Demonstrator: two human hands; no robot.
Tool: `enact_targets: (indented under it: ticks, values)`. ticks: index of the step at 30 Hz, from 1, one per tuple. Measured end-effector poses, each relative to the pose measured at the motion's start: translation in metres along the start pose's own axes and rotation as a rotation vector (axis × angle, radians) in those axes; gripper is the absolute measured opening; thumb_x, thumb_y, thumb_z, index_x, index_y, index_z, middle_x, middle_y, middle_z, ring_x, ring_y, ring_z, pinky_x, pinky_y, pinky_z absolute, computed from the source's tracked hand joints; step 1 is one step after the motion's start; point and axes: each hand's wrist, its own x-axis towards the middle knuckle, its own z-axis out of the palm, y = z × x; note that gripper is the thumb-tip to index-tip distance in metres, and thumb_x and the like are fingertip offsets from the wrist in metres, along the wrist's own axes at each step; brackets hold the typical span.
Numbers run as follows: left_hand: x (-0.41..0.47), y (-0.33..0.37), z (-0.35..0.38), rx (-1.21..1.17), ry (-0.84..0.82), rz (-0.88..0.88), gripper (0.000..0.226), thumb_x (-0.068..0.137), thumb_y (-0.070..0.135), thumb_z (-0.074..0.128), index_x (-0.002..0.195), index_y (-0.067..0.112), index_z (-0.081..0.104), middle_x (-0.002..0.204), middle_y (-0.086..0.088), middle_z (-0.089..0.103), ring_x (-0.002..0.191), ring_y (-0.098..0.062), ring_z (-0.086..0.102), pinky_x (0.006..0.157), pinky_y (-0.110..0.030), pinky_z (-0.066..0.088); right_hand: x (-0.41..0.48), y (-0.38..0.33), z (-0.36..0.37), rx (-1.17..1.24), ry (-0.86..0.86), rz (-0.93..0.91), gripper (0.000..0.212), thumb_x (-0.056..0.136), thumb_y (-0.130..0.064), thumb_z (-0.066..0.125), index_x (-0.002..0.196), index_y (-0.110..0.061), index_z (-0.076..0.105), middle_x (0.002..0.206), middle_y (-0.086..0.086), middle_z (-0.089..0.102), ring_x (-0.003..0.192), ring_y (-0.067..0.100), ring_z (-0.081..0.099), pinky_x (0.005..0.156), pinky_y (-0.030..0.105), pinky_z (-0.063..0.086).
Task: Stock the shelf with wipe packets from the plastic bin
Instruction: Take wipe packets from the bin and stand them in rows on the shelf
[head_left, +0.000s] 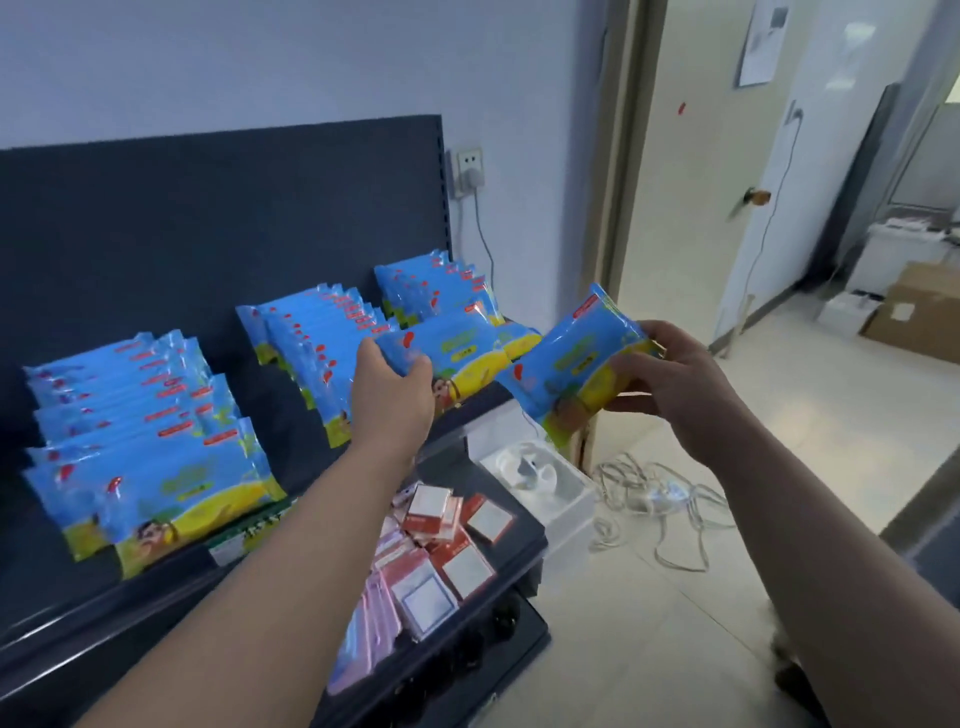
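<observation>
Three groups of blue wipe packets already sit on the dark shelf (156, 592), which fills the left of the room under its tall back panel (208, 208). The biggest group (140, 441) is at the left end, several rows deep. A middle row (311, 343) stands further back, and a shorter row (431, 291) is tucked into the far right corner. Below is a lower shelf (522, 543) strewn with red-and-white cards (447, 535) and pink packs (369, 639), which I'd judge are no part of this job. A white box (550, 488) stands on the floor just beside the shelf's right end, with loose cables (660, 499) beyond it. Whether that box is the plastic bin I cannot tell, and no other bin is in sight.

The left hand (395, 395) reaches to the right part of the shelf, its grip clamped on the left end of one packet (457, 353). That packet lies in front of the corner row, low over the shelf, and I cannot tell if it touches down. The right hand (675, 379) is off the shelf's right end, its grip clamped on a second packet (576, 364), held tilted in the air by its right edge.

I'd say the stocking is well on. Much of the shelf is filled, with a dark gap between the left group and the middle row. Two packets are in hand, not yet placed. How many wait in the bin can't be seen.
</observation>
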Motion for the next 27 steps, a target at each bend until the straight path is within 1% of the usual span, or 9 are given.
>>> enact_targets:
  ticks: [3,8,11,13,18,21,22,24,27]
  values:
    - [0.030,0.002,0.020,-0.050,-0.025,-0.063,0.014,0.094,0.022,0.051,0.105,0.015,0.045,0.087,0.005,0.050,0.076,-0.011,0.049,0.059,-0.027,0.039,0.027,-0.003,0.000,0.020,0.009,-0.007,0.025,0.084,0.001,0.056,0.106,-0.009,0.058,0.090,0.015,0.066,0.070,0.022,0.068,0.071,0.042,0.060]
    - [0.073,0.002,0.067,-0.023,-0.060,-0.137,0.021,0.094,0.021,0.052,0.112,0.012,0.048,0.099,-0.001,0.053,0.086,-0.019,0.051,0.073,-0.030,0.040,0.085,-0.002,-0.008,0.070,0.020,0.014,0.025,0.085,0.001,0.055,0.107,-0.008,0.057,0.086,0.012,0.066,0.066,0.019,0.069,0.065,0.037,0.060]
    - [0.101,-0.008,0.100,-0.015,-0.045,-0.248,0.030,0.093,0.022,0.054,0.120,0.009,0.049,0.110,-0.004,0.055,0.098,-0.022,0.055,0.075,-0.031,0.044,0.126,0.004,-0.013,0.080,-0.007,0.027,0.026,0.084,0.002,0.055,0.108,-0.006,0.057,0.086,0.012,0.067,0.067,0.022,0.069,0.068,0.040,0.059]
    - [0.116,-0.016,0.117,-0.032,-0.043,-0.329,0.036,0.091,0.021,0.057,0.123,0.007,0.050,0.113,-0.007,0.058,0.098,-0.024,0.057,0.078,-0.033,0.048,0.153,0.009,-0.014,0.081,-0.029,0.040,0.026,0.084,0.003,0.055,0.109,-0.004,0.057,0.086,0.013,0.067,0.067,0.023,0.068,0.069,0.040,0.059]
    - [0.139,-0.035,0.143,0.087,-0.014,-0.454,0.032,0.090,0.015,0.059,0.120,0.003,0.053,0.111,-0.011,0.057,0.086,-0.021,0.055,0.066,-0.030,0.043,0.211,0.027,-0.014,0.032,-0.117,0.100,0.028,0.085,0.001,0.057,0.112,-0.006,0.055,0.088,0.015,0.066,0.067,0.023,0.069,0.064,0.036,0.059]
    - [0.149,-0.042,0.148,0.152,-0.016,-0.503,0.041,0.081,0.021,0.069,0.117,0.006,0.057,0.116,-0.012,0.058,0.095,-0.026,0.058,0.080,-0.036,0.052,0.235,0.040,-0.011,-0.021,-0.171,0.124,0.025,0.085,0.002,0.057,0.107,-0.009,0.055,0.087,0.016,0.065,0.069,0.025,0.068,0.064,0.038,0.060]
    - [0.153,-0.044,0.149,0.120,-0.027,-0.516,0.038,0.077,0.019,0.071,0.111,0.007,0.059,0.113,-0.013,0.060,0.096,-0.027,0.060,0.084,-0.038,0.053,0.242,0.043,-0.011,-0.041,-0.185,0.127,0.023,0.085,0.003,0.057,0.105,-0.009,0.055,0.090,0.018,0.065,0.070,0.026,0.068,0.065,0.039,0.060]
    - [0.158,-0.045,0.150,-0.001,-0.060,-0.561,0.028,0.072,0.008,0.075,0.097,0.008,0.063,0.104,-0.012,0.066,0.092,-0.027,0.065,0.083,-0.039,0.055,0.253,0.048,-0.011,-0.085,-0.215,0.129,0.021,0.085,0.003,0.057,0.102,-0.008,0.055,0.094,0.021,0.066,0.071,0.027,0.068,0.064,0.039,0.060]
    - [0.157,-0.043,0.151,-0.157,-0.110,-0.632,0.024,0.072,-0.003,0.075,0.089,0.009,0.065,0.098,-0.012,0.071,0.088,-0.027,0.068,0.083,-0.041,0.056,0.266,0.055,-0.013,-0.143,-0.241,0.143,0.026,0.086,0.001,0.058,0.110,-0.007,0.054,0.097,0.021,0.066,0.075,0.028,0.070,0.064,0.038,0.059]
